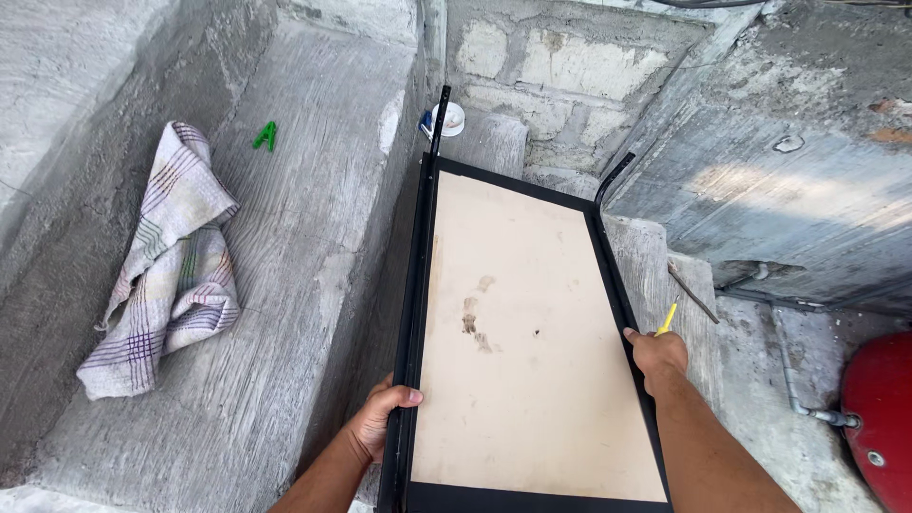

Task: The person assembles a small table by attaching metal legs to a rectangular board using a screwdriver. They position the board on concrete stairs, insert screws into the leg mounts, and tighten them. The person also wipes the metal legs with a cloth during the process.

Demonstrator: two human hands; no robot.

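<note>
Both hands grip a flat rectangular panel [532, 332], a pale board in a black metal frame, held lengthwise over concrete steps [655, 256], its far end pointing toward a block wall [570, 66]. Left hand [380, 423] wraps the left frame rail, thumb on top, fingers under. Right hand [657, 356] closes on the right rail and appears to pinch a thin yellow stick [667, 318] as well; exact hold on it unclear. Two black legs or brackets [439, 119] rise at the far corners. Risks, judged from here: the far end sits close to the wall and to a small white round container [448, 119] on the ledge, so a forward push could knock it or jam the frame; the grips sit only toward the near end, so the far end could dip and scrape the steps; the stick could slip loose. A plaid cloth [171, 266] lies crumpled on the sloped concrete slab [285, 285] at left, a green clothes peg [266, 136] beyond it. A red rounded object [879, 418] at right is cut off by the edge, with a grey pipe [798, 389] beside it. Panel underside, near corners and footing are hidden; brown stains mark the board.
</note>
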